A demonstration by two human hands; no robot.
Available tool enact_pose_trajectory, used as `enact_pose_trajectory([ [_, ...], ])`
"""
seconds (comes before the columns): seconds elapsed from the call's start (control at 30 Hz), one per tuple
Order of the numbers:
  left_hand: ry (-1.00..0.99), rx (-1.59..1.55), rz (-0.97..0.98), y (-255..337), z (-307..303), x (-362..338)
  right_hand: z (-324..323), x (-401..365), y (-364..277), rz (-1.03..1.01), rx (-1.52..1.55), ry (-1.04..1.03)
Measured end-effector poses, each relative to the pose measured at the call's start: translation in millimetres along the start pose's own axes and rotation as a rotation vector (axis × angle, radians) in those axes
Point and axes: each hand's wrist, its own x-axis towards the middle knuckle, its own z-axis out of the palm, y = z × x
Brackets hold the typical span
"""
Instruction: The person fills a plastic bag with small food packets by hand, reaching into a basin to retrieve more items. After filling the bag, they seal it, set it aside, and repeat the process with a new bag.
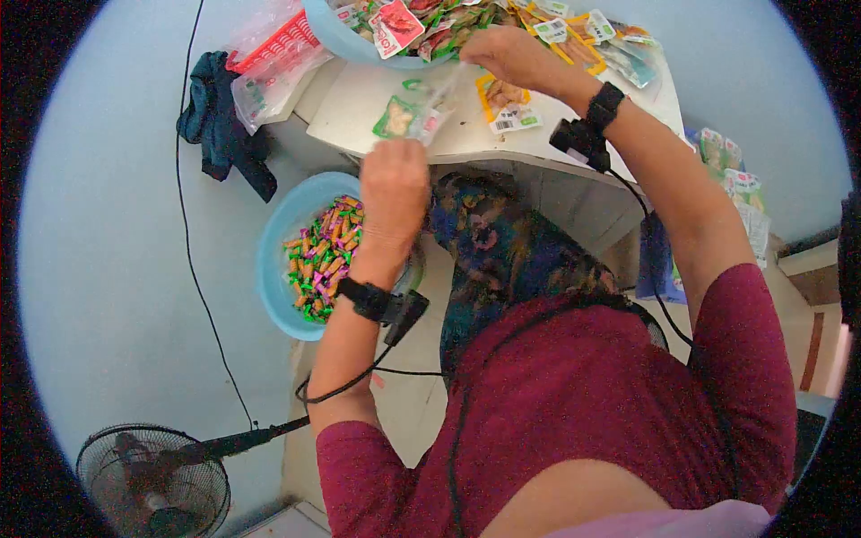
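Note:
My left hand is closed at the table's front edge, its fingers pressed on the lower side of a clear plastic bag. Further back and to the right, my right hand pinches the bag's upper end, so the bag stretches between both hands. Beside the bag, close above my left hand, shows a green-edged packet with pale contents; whether it is inside the bag I cannot tell. A yellow-edged packet lies on the white table, below my right hand.
A blue basin of packets stands at the table's back. Below left, another blue basin holds wrapped sweets. A red basket, dark cloth and fan are at the left. More packets lie at the right.

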Motion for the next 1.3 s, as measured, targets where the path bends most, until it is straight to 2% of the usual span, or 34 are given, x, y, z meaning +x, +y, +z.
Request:
enact_pose_trajectory([
  [0.13, 0.23, -0.058, -0.061, -41.4, -49.1, 8.7, -42.0, 34.7, -25.3, 0.013, 0.307, 0.13],
  [0.2, 0.294, -0.114, -0.109, -49.9, -76.6, 10.9, -67.5, 44.8, -48.0, 0.131, 0.395, 0.128],
  [0.3, 0.232, -0.297, -0.219, -43.0, -114.9, 4.1, -97.0, 44.4, -71.2, 0.279, 0.519, 0.007],
  [0.4, 0.043, -0.527, -0.35, -19.4, -133.6, -15.1, -107.0, 12.6, -85.4, 0.334, 0.726, -0.088],
  [0.43, -0.003, -0.609, -0.396, -9.0, -138.1, -22.8, -88.4, -2.3, -84.7, 0.341, 0.852, -0.111],
  [0.53, -0.102, -0.866, -0.494, 18.0, -136.3, -44.5, -84.7, -53.0, -101.6, 0.507, 1.074, -0.075],
  [0.57, -0.109, -0.96, -0.507, 24.9, -128.6, -53.7, -86.5, -67.4, -113.3, 0.592, 1.275, -0.044],
  [0.63, -0.146, -1.067, -0.578, 41.3, -120.5, -65.4, -89.8, -90.2, -126.1, 0.617, 1.283, -0.017],
  [0.73, -0.012, -0.948, -0.449, 58.8, -107.5, -73.3, -82.0, -113.7, -132.8, 0.674, 1.286, 0.039],
  [1.0, 0.011, -0.983, -0.68, 75.4, -109.1, -78.7, -69.0, -112.4, -140.2, 0.782, 1.317, 0.164],
  [1.1, 0.048, -1.038, -0.752, 80.9, -111.6, -80.1, -66.4, -114.9, -135.4, 0.735, 1.376, 0.09],
  [1.23, 0.119, -1.13, -0.811, 82.4, -113.0, -78.4, -56.3, -115.7, -135.8, 0.751, 1.457, 0.152],
  [1.3, 0.08, -1.119, -0.844, 83.4, -116.6, -75.3, -55.0, -115.6, -135.7, 0.763, 1.527, 0.173],
])
